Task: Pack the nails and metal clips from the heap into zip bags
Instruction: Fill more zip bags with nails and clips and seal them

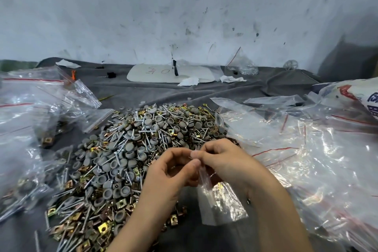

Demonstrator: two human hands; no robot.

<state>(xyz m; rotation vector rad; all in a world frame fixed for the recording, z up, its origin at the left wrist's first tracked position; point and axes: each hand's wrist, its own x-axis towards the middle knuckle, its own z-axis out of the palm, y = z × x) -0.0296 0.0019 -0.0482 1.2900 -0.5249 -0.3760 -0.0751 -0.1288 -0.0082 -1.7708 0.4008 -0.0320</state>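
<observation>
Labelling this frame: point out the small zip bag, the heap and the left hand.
zip bag (223, 205), head view, lower clear body.
heap (143, 133), head view, its middle.
left hand (169, 172), head view, its middle.

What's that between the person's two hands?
In the head view, the top edge of a small clear zip bag, pinched by both the left hand and right hand.

A: Status of the small zip bag (222, 202)?
B: Mouth concealed behind the left hand (171, 170) and right hand (223, 157); contents blurred (one yellowish glint only).
A: Heap (131, 149)?
B: Near side masked by the forearms (276, 210), cropped at the bottom edge. Printed sack (362, 96) cropped at right; lettering illegible.
</observation>
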